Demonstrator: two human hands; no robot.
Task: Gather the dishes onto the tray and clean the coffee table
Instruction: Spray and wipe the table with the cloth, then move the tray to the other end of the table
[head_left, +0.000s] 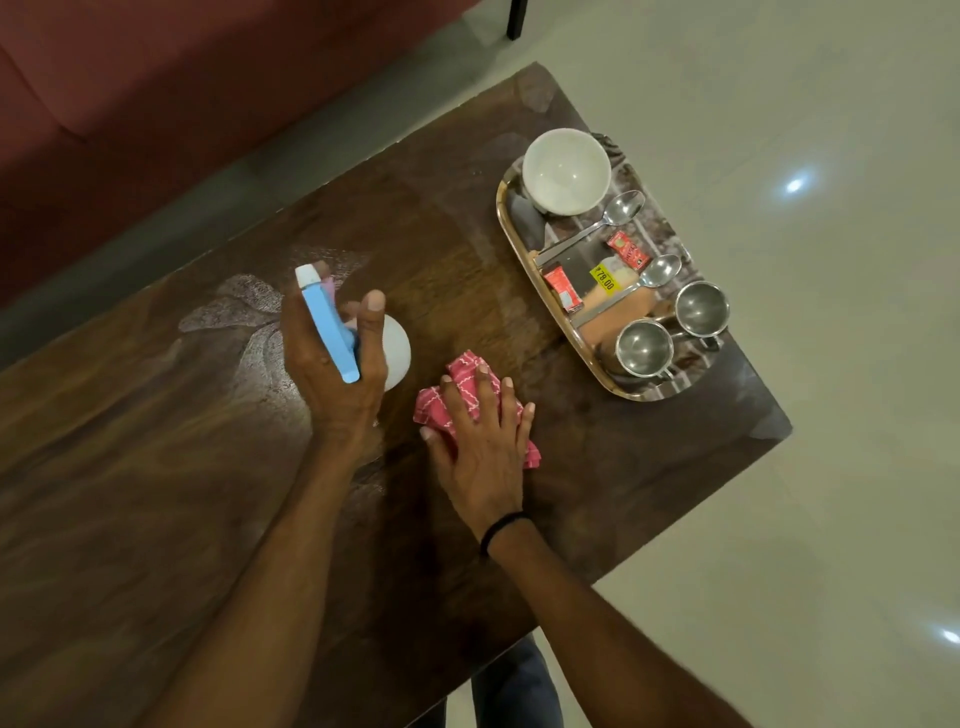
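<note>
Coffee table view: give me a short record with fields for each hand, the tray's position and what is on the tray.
left hand: grips a spray bottle with a blue head and white body
right hand: pressed flat on a red checked cloth lying on the coffee table
tray: on the table's end, at the right of the view
on tray: white bowl, far spoon, near spoon, near steel cup, far steel cup, red sachets
dishes off tray: none visible
</note>
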